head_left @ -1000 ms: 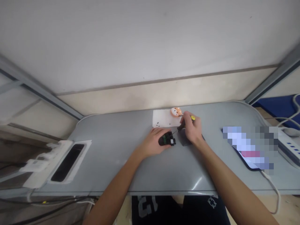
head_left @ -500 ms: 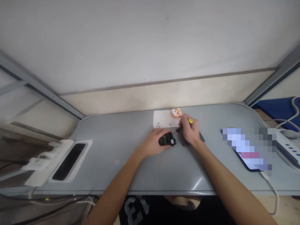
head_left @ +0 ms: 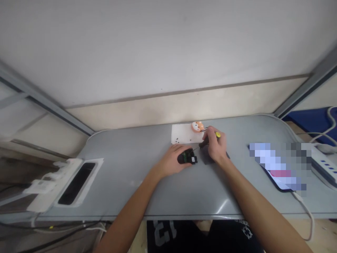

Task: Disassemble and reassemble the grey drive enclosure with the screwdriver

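Note:
My left hand lies on the table, closed around an opened black computer mouse with a green circuit board showing inside. Thumb and fingers press on its near and far sides. In my right hand is a screwdriver with a dark handle and a yellow end cap. Its thin shaft points left, and the tip is at the mouse's upper right edge; whether it touches cannot be made out. A dark flat piece lies partly hidden under my right hand and wrist.
Behind the mouse lies white paper with several tiny dark bits and an orange-and-white animal-faced case. A lit phone with a cable lies right, near a power strip. Left are a dark phone and another power strip.
My right hand has shifted slightly right with the screwdriver, drawing its handle a little away from the mouse. My left hand keeps its hold, and the camera view has shifted slightly.

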`<state>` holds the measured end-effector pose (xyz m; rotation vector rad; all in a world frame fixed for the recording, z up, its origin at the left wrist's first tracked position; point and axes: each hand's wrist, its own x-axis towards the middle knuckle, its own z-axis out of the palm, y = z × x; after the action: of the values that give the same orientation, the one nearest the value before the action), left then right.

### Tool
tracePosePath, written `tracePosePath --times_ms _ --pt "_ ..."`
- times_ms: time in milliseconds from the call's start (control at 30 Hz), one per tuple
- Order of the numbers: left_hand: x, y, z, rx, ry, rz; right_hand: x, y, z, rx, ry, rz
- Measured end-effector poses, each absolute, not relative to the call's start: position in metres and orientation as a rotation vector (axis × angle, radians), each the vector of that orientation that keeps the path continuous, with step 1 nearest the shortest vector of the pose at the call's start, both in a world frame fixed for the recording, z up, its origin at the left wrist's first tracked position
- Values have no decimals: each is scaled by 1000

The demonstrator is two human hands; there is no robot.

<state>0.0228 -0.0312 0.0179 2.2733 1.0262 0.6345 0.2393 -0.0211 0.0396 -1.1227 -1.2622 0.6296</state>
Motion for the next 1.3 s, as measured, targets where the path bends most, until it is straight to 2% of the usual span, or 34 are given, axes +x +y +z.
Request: tracePosePath --times_ms 500,767,1300 --pt "23 -27 13 2268 1025 643 240 -21 39 -1116 -1196 608" --pt "18 -29 15 2293 1041 880 239 -19 32 -1094 -1124 660" --pt "22 -28 13 2356 993 950 237 -23 41 -1101 -1117 643"
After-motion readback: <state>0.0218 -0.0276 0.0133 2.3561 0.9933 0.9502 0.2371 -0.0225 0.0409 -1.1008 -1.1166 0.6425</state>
